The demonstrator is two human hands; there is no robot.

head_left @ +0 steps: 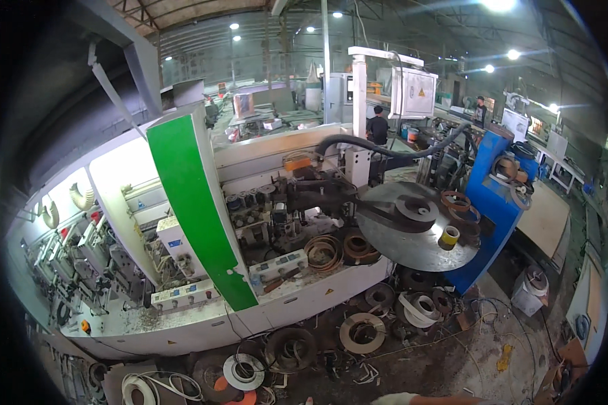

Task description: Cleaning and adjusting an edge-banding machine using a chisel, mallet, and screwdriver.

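At the lower edge, only a thin strip of my right hand or forearm [397, 399] shows; its fingers cannot be made out. Further left on that edge, a tiny tip [309, 401] may belong to my left hand, and the rest is out of the picture. Both are low over the floor side, nearest to the coils lying there. Ahead stands a long white edge-banding machine [297, 301] with a green panel [192, 209]. At its right end, a round metal table [405, 255] carries a dark coil of edge banding [415, 210] and a yellow roll [448, 235].
Several banding coils lie on the floor, among them a white one [244, 372], a beige one [362, 333] and a standing white one [419, 310]. Loose cables [479, 324] trail at right. A blue post [483, 202] and a white bucket [530, 290] stand there. Two people [377, 127] are farther back.
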